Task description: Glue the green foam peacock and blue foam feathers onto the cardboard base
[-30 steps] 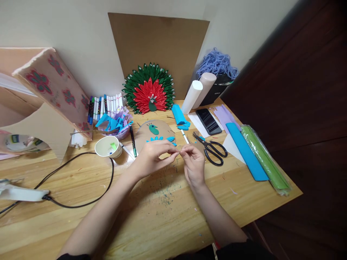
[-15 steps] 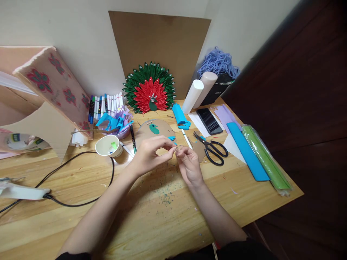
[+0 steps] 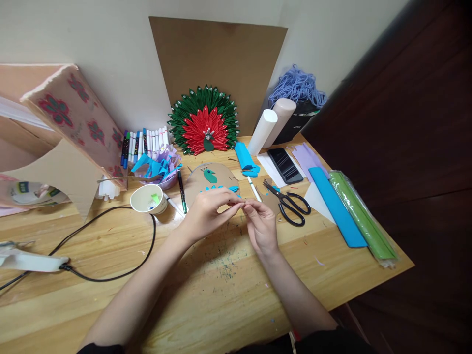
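Note:
My left hand [image 3: 212,211] and my right hand [image 3: 261,223] meet fingertip to fingertip above the front of the desk. Both are closed in a pinch, and whatever sits between the fingertips is too small to make out. Just behind my left hand lies a round brown cardboard piece [image 3: 230,173], partly covered by that hand. On it are a green paper bird shape [image 3: 210,175] with a small crest and several blue paper pieces [image 3: 233,188]. Black-handled scissors [image 3: 289,200] lie to the right of my right hand, beside a white marker [image 3: 254,189].
A paper cup [image 3: 147,199] and a dark pen [image 3: 182,194] stand left of the cardboard. A glue gun [image 3: 33,258] with its black cord [image 3: 110,280] lies far left. A phone [image 3: 284,165], blue paper [image 3: 337,206] and a green roll [image 3: 363,216] are on the right. Behind stands a red-green peacock [image 3: 206,125].
My hands have shifted slightly to the right, fingertips still together. More blue pieces on the cardboard show above my left hand.

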{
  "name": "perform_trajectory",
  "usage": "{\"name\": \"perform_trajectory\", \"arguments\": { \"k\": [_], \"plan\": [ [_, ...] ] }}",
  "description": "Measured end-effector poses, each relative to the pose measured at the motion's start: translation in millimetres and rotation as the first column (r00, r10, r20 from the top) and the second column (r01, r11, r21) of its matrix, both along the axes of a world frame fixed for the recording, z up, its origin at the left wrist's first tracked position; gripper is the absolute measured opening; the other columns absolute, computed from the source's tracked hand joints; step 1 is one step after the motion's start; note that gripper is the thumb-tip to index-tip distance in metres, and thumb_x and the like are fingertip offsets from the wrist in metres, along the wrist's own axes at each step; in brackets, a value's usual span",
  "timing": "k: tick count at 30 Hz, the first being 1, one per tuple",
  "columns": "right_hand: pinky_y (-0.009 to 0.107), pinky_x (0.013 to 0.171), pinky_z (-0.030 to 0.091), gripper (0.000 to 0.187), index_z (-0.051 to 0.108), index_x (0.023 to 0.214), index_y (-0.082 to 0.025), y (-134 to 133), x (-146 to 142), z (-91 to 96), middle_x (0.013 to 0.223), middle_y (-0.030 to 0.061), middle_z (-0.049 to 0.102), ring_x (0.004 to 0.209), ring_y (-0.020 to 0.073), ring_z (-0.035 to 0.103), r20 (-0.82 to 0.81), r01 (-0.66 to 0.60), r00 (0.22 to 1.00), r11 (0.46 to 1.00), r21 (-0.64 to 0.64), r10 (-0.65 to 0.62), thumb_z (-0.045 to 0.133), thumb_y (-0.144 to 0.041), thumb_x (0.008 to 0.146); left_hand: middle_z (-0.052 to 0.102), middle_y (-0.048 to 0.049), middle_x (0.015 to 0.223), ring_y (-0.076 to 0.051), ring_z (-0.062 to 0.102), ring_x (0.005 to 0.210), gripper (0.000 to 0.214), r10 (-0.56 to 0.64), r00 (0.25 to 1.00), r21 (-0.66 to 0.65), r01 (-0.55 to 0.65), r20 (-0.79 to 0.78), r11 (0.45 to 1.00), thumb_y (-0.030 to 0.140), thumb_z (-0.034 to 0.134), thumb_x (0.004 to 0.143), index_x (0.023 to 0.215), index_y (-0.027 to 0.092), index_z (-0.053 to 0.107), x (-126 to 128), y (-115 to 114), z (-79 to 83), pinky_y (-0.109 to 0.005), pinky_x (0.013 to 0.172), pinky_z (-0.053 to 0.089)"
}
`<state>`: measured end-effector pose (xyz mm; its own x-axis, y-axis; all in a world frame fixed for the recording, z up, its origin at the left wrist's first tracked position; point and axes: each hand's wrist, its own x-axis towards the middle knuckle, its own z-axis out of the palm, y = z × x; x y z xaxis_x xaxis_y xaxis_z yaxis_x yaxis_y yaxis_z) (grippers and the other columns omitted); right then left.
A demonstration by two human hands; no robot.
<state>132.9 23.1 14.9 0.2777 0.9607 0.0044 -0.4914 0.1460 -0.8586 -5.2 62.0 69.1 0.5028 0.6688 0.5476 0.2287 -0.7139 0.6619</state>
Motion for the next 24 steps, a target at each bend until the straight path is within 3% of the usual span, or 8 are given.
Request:
{"name": "perform_trajectory", "arguments": {
  "k": [6, 9, 11, 13, 16, 19, 24],
  "plan": [
    [0.032, 0.074, 0.048, 0.008, 0.073, 0.077, -0.026, -5, -2, 3.8, 0.076, 0.0006, 0.066, 0.076, 0.0151, 0.061, 0.228, -0.005, 0.974, 0.995, 0.100, -0.018, 0.071, -0.022, 0.071, 0.066, -0.0021, 0.069, -0.010, 0.059, 0.062, 0.008, 0.114, 0.993, 0.113, -0.110, -0.035, 0.987, 0.016, 0.055, 0.081, 0.076, 0.016, 0.061, 5, -4, 0.3, -0.021, 0.059, 0.046],
    [0.032, 0.077, 0.048, 0.015, 0.073, 0.085, -0.028, -9, -5, 6.4, 0.082, 0.0008, 0.067, 0.080, 0.0151, 0.061, 0.281, -0.028, 0.960, 0.991, 0.128, -0.009, 0.068, -0.020, 0.074, 0.065, -0.0017, 0.068, -0.011, 0.059, 0.062, 0.006, 0.229, 0.973, 0.207, -0.223, -0.006, 0.953, 0.015, 0.056, 0.078, 0.074, 0.016, 0.060, 1, -5, 6.2, -0.022, 0.060, 0.046],
    [0.030, 0.077, 0.048, 0.015, 0.073, 0.084, -0.029, -11, -6, 6.7, 0.082, 0.0002, 0.068, 0.080, 0.0139, 0.061, 0.292, -0.031, 0.956, 0.990, 0.136, -0.010, 0.067, -0.019, 0.075, 0.063, -0.0005, 0.068, -0.010, 0.057, 0.061, 0.004, 0.336, 0.942, 0.200, -0.333, 0.021, 0.922, 0.013, 0.057, 0.076, 0.074, 0.016, 0.059, -13, -5, 15.1, -0.022, 0.059, 0.046],
    [0.029, 0.077, 0.048, 0.014, 0.073, 0.083, -0.029, -12, -6, 5.3, 0.080, 0.0000, 0.068, 0.080, 0.0136, 0.060, 0.302, -0.041, 0.953, 0.991, 0.127, 0.000, 0.066, -0.020, 0.076, 0.061, 0.0006, 0.069, -0.010, 0.055, 0.060, 0.004, 0.482, 0.875, 0.138, -0.484, 0.046, 0.864, 0.014, 0.056, 0.076, 0.076, 0.017, 0.057, -36, -3, 25.7, -0.022, 0.059, 0.045],
    [0.028, 0.077, 0.048, 0.012, 0.073, 0.083, -0.028, -14, -7, 1.3, 0.081, 0.0004, 0.068, 0.081, 0.0139, 0.060, 0.328, -0.092, 0.943, 0.991, 0.094, 0.056, 0.065, -0.021, 0.077, 0.055, 0.0003, 0.074, -0.011, 0.053, 0.064, 0.006, 0.678, 0.731, 0.045, -0.682, 0.073, 0.730, 0.016, 0.046, 0.083, 0.080, 0.018, 0.051, -79, 1, 36.9, -0.024, 0.061, 0.044],
    [0.027, 0.076, 0.048, 0.011, 0.073, 0.083, -0.028, -15, -12, -1.7, 0.082, 0.0007, 0.068, 0.081, 0.0140, 0.061, 0.381, -0.164, 0.915, 0.985, 0.050, 0.133, 0.064, -0.022, 0.078, 0.051, -0.0001, 0.071, -0.013, 0.051, 0.067, 0.015, 0.763, 0.646, 0.044, -0.762, -0.013, 0.646, 0.021, 0.036, 0.089, 0.079, 0.019, 0.046, -111, 12, 36.5, -0.025, 0.063, 0.041],
    [0.031, 0.077, 0.051, 0.009, 0.073, 0.081, -0.025, -12, -26, 1.2, 0.082, 0.0036, 0.070, 0.082, 0.0181, 0.063, 0.478, -0.305, 0.831, 0.952, -0.033, 0.283, 0.066, -0.027, 0.076, 0.054, -0.0050, 0.078, -0.017, 0.052, 0.074, 0.025, 0.718, 0.587, 0.109, -0.741, -0.376, 0.663, 0.028, 0.029, 0.093, 0.077, 0.019, 0.046, -132, 48, 22.4, -0.029, 0.068, 0.040]
  ]
}}
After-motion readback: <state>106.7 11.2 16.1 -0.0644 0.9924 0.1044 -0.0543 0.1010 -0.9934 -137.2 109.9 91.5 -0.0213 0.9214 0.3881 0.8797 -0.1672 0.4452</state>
